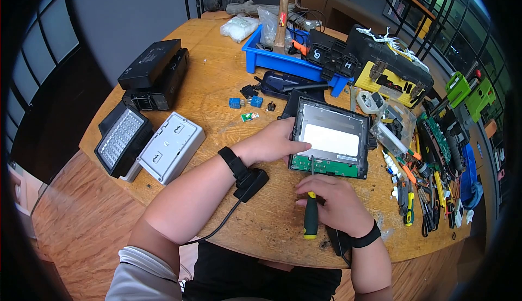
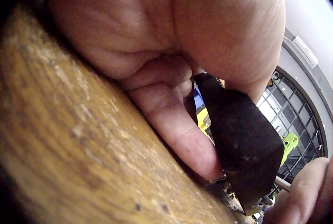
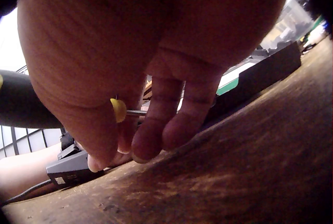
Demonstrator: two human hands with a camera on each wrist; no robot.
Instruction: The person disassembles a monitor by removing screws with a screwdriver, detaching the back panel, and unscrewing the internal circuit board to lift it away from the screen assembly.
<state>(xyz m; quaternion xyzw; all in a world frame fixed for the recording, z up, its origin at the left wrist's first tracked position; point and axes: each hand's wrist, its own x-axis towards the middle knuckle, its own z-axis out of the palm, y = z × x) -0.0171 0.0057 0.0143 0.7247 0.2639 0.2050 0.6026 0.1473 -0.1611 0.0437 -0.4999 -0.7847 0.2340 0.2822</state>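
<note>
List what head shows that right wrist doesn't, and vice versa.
Head only: the blue tray, the hammer standing in it, and the white box.

Right wrist only: the palm side of the right grip and a small pale label on the left-wrist camera.

Both: that grip, the screwdriver it holds, the green circuit board (just a sliver in right wrist), and the wooden tabletop.
</note>
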